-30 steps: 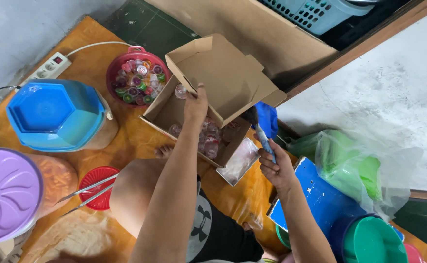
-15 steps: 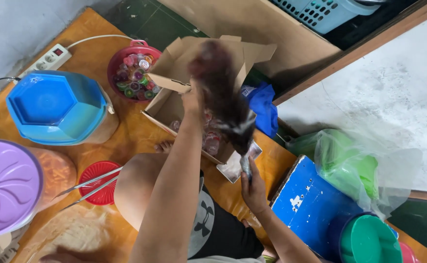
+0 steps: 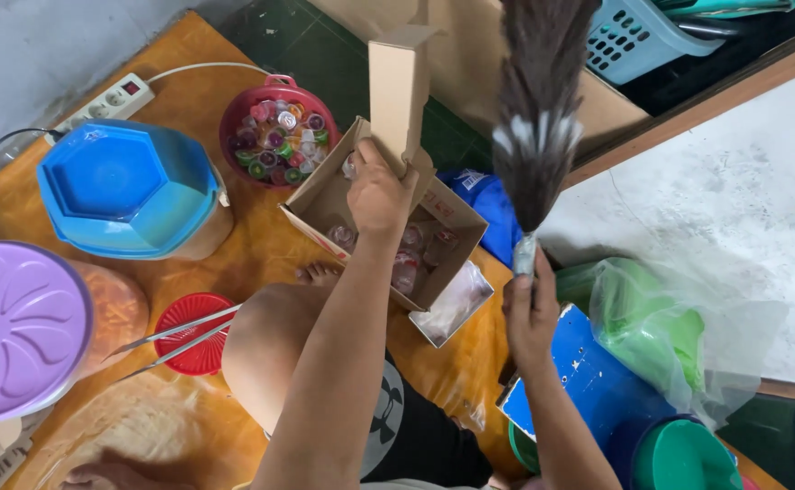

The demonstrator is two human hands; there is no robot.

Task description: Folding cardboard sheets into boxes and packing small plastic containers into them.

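Duster (image 3: 539,100) stands upright, feathers up, its handle clamped in the right hand (image 3: 530,313) just right of the box (image 3: 384,218). The left hand (image 3: 379,195) has its grip closed on a raised flap of that open box, which sits on the orange floor mat (image 3: 261,249) and holds small clear cups. Near the box are a red bowl (image 3: 279,132) of coloured cups, a blue container (image 3: 130,191), a purple lid (image 3: 16,331) and a green bag (image 3: 661,331).
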